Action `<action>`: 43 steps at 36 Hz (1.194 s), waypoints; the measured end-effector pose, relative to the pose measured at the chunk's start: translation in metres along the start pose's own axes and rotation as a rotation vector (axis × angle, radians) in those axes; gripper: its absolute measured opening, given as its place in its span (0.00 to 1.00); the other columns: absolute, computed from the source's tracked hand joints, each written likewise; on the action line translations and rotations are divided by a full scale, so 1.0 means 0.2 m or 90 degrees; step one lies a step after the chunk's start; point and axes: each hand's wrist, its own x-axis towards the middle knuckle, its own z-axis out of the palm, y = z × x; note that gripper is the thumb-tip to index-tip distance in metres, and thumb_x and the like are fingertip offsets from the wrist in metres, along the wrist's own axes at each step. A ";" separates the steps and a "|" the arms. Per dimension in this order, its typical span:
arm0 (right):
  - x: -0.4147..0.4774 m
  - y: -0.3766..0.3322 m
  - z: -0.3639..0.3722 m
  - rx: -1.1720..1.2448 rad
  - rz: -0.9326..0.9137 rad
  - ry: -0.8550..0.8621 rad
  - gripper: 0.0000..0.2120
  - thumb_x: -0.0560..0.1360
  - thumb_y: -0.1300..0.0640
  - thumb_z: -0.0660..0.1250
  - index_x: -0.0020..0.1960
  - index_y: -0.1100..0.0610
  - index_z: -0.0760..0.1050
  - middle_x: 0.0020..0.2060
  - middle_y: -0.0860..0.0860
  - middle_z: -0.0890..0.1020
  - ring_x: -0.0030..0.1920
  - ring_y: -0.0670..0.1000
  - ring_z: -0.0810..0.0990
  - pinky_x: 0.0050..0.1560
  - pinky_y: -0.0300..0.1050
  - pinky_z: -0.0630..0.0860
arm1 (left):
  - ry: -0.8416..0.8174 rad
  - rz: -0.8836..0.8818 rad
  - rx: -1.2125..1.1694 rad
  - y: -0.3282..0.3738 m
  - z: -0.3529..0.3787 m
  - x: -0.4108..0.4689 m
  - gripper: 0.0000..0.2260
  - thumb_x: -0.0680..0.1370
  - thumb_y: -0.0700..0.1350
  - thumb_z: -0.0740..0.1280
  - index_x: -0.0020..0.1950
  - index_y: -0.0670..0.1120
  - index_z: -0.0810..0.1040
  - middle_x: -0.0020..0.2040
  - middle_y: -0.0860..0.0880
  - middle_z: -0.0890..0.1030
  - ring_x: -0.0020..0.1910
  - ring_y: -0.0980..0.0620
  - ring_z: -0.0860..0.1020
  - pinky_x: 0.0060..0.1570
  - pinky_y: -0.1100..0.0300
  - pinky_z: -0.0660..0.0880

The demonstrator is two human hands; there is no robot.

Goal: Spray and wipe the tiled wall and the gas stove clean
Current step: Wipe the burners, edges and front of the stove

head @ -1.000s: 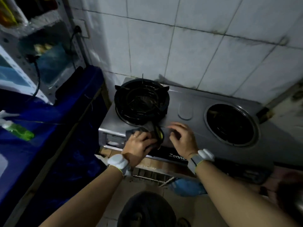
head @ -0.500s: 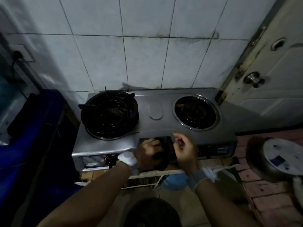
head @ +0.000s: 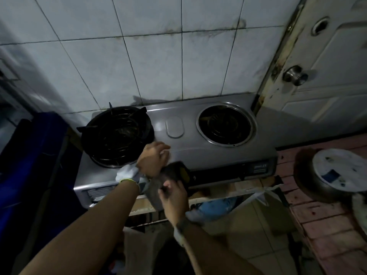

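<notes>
The gas stove (head: 208, 153), a silver two-burner top, stands pushed back against the tiled wall (head: 158, 66), with its right end just beside a stained door frame. Its left burner (head: 117, 139) carries a black pan support, its right burner (head: 226, 125) sits bare inside a chrome ring, and a raised oval panel lies between them. The wall tiles are pale, with dark smears along the grout line high above the stove. At the stove's front edge, between the burners, the left hand (head: 154, 159) rests knuckles-up on the metal; it is blurred, so whether its fingers are curled or holding anything cannot be told. Just below it a dark cloth (head: 174, 172) with a yellow patch hangs over the front panel of the stove, a greyer part of it trailing down toward the person. The right hand (head: 173, 197) pinches this cloth from below, thumb and fingers closed on it, held just in front of the stove's control panel. Both wrists wear pale bands. Below the stove a blue bag (head: 214, 204) shows under the shelf. To the right is a white door (head: 327, 86) with a round metal knob (head: 296, 75), and nearer the person a dark pan (head: 303, 175) topped by a white disc rests on a pink tiled surface. A blue cover (head: 39, 155) fills the left side, close beside the stove
</notes>
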 end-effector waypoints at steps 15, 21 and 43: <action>0.22 0.43 -0.42 -0.002 0.235 0.367 0.13 0.73 0.65 0.70 0.57 0.61 0.74 0.57 0.62 0.73 0.57 0.64 0.74 0.60 0.55 0.71 | -0.060 0.136 0.127 -0.16 0.05 -0.03 0.18 0.78 0.56 0.58 0.56 0.49 0.82 0.45 0.48 0.80 0.42 0.40 0.78 0.46 0.52 0.76; 0.19 0.25 -0.19 0.037 0.226 0.474 0.11 0.75 0.62 0.68 0.58 0.61 0.76 0.54 0.62 0.75 0.55 0.65 0.75 0.53 0.53 0.73 | -0.097 0.133 0.117 -0.14 0.02 -0.02 0.24 0.78 0.56 0.49 0.56 0.48 0.82 0.46 0.46 0.80 0.41 0.39 0.77 0.47 0.52 0.74; 0.27 0.24 -0.43 -0.002 0.215 0.354 0.20 0.71 0.59 0.69 0.60 0.62 0.71 0.59 0.62 0.71 0.58 0.64 0.70 0.58 0.58 0.71 | -0.086 0.076 0.130 -0.10 0.04 -0.08 0.24 0.77 0.60 0.54 0.62 0.48 0.80 0.52 0.45 0.81 0.45 0.38 0.79 0.49 0.53 0.75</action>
